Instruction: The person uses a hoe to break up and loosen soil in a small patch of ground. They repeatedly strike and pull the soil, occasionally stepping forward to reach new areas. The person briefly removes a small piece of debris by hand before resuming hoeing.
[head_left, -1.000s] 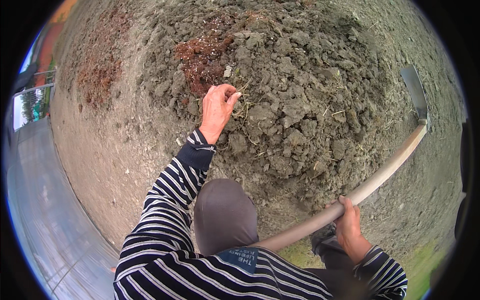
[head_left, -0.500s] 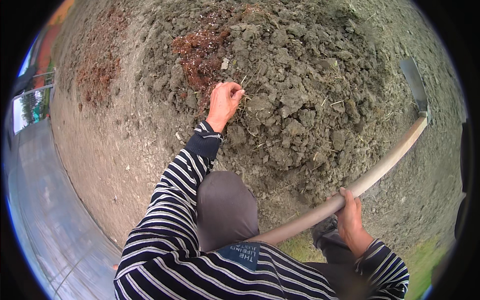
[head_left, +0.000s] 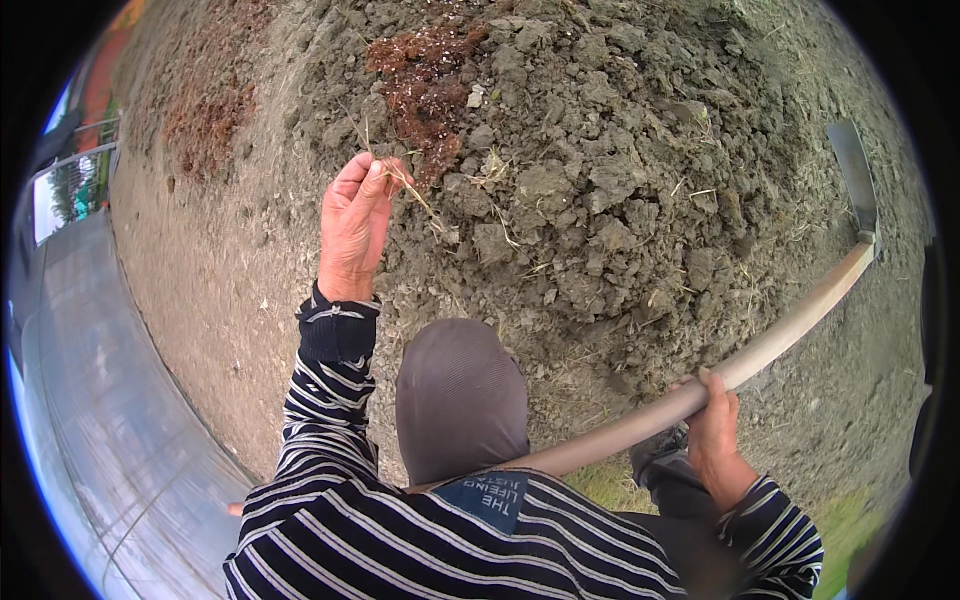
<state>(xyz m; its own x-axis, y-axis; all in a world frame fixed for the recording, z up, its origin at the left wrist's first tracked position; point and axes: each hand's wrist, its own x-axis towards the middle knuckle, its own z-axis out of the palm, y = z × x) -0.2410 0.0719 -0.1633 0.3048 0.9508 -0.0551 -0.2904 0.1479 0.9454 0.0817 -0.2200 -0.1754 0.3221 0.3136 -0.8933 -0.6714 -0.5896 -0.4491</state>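
My left hand (head_left: 354, 225) is raised over the broken ground, its fingers pinched on a thin dry grass root (head_left: 412, 190) that trails to the right. My right hand (head_left: 713, 420) grips the pale wooden handle (head_left: 760, 345) of a hoe low at the right. The handle runs up and right to the grey metal blade (head_left: 852, 175), which rests on the soil. A mound of grey soil clods (head_left: 600, 180) fills the middle, with a patch of reddish-brown crumbly matter (head_left: 425, 70) near its top.
My grey-trousered knee (head_left: 460, 395) is bent in the lower middle. A pale paved strip (head_left: 110, 420) runs down the left side beside flat packed earth (head_left: 230, 300). Another reddish patch (head_left: 205, 125) lies at the upper left. Some grass (head_left: 610, 480) shows near my foot.
My left hand has lifted away from the clods and moved left, now holding a strand of dry root. The right hand keeps its grip on the hoe handle.
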